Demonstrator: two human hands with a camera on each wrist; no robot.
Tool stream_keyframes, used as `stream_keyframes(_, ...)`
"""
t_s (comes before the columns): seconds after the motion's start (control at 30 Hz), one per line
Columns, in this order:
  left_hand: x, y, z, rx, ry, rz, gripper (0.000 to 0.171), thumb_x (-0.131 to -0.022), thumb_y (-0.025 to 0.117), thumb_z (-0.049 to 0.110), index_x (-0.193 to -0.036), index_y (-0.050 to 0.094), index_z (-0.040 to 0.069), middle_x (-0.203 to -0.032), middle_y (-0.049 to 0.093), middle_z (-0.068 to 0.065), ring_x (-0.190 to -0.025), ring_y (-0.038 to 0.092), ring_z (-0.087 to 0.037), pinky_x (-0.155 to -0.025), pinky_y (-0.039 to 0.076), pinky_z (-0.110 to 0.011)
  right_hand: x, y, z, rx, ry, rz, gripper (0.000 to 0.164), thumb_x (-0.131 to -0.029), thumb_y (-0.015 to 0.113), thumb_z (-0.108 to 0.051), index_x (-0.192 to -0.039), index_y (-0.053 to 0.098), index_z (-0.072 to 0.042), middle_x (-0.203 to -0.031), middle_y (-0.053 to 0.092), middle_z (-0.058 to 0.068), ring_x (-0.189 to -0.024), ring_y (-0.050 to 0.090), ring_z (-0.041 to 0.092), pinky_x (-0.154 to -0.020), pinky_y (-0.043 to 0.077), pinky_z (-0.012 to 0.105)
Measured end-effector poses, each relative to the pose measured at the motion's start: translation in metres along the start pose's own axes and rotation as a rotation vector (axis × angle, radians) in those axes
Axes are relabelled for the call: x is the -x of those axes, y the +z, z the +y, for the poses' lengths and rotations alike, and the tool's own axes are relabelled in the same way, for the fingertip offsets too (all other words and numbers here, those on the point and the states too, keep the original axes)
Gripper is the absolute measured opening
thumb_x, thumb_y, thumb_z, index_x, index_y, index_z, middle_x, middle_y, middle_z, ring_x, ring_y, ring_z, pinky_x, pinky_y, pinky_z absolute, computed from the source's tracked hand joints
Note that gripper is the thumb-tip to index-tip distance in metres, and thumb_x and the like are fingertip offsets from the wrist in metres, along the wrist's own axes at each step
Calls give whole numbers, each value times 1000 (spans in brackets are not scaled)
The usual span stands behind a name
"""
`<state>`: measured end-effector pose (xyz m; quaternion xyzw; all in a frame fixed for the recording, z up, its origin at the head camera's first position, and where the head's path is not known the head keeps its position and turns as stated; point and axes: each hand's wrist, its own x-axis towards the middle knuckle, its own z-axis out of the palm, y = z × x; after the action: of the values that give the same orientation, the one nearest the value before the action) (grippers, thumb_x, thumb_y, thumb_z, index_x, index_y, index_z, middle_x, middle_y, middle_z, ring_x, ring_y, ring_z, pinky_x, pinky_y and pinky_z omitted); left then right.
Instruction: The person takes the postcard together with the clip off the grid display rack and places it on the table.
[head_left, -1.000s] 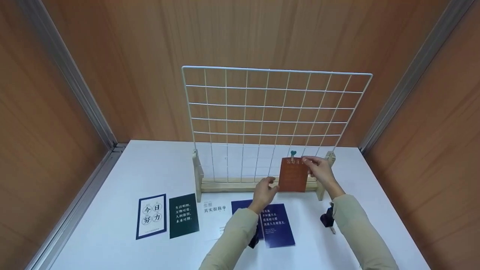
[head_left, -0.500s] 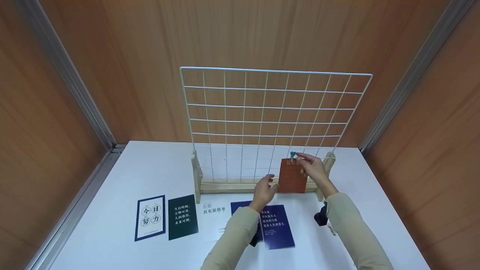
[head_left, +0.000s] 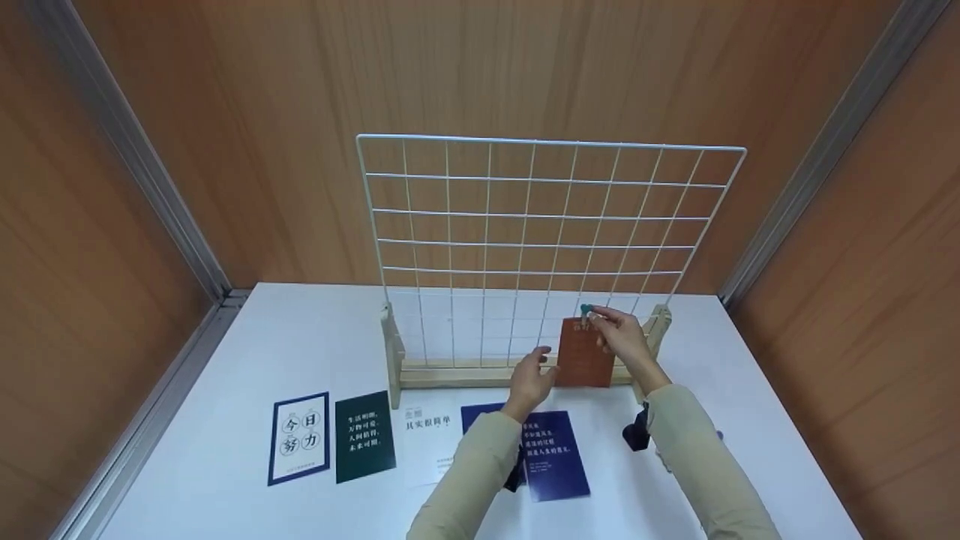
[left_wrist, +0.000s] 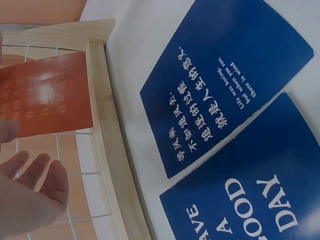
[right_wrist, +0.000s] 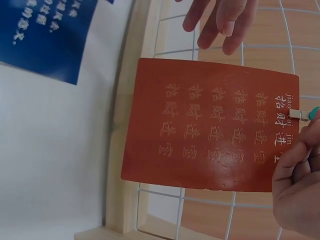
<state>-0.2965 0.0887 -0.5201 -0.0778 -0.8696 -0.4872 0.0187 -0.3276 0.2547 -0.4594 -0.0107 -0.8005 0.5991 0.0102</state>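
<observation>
An orange-red card (right_wrist: 210, 127) with embossed characters hangs at the lower right of the white wire grid (head_left: 487, 217). A small wooden clothespin (right_wrist: 299, 115) with a green top grips the card's upper edge. My right hand (head_left: 624, 337) pinches the clothespin at its green end; in the right wrist view the fingertips run out at the edge. Beside the card's left edge is my left hand (head_left: 530, 386), its fingers loosely bent and holding nothing. In the left wrist view its thumb overlaps the card (left_wrist: 47, 97), and I cannot tell whether they touch.
The grid stands in a wooden base (head_left: 465, 376). On the white table in front lie a blue-bordered card (head_left: 298, 465), a green card (head_left: 365, 457), a white card (head_left: 427, 442) and two dark blue cards (head_left: 555, 469). Wood panels enclose the back and sides.
My right hand has moved left from the card's top right corner to the clothespin and now pinches it. My left hand has stayed by the card's left edge.
</observation>
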Motion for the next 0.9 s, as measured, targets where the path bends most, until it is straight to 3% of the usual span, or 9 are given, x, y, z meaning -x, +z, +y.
stream_keyframes(0.47,-8,2,8,103,12,-32,37,-86,55,12,-120,48,0,-113,52,-22,-105,48,-34,-84,41,-39,-4,1,-2,3,-3,-21,36,-92,46,-18,-123,48,0,-61,49,4,-47,42,6,-44,39,21)
stream_keyframes(0.83,-9,2,11,154,-73,-87,40,-89,50,16,-126,43,2,-120,48,-19,-111,44,-32,-88,39,-41,-3,3,-2,-71,-91,-27,41,-89,52,-24,-121,50,2,-62,50,4,-48,42,6,-43,37,18)
stream_keyframes(0.9,-11,3,11,154,-89,-100,40,-89,50,16,-126,42,2,-121,47,-20,-112,43,-33,-88,38,-41,-3,5,-2,-80,-73,-19,38,-90,51,-23,-121,51,0,-65,50,5,-48,42,6,-43,37,18)
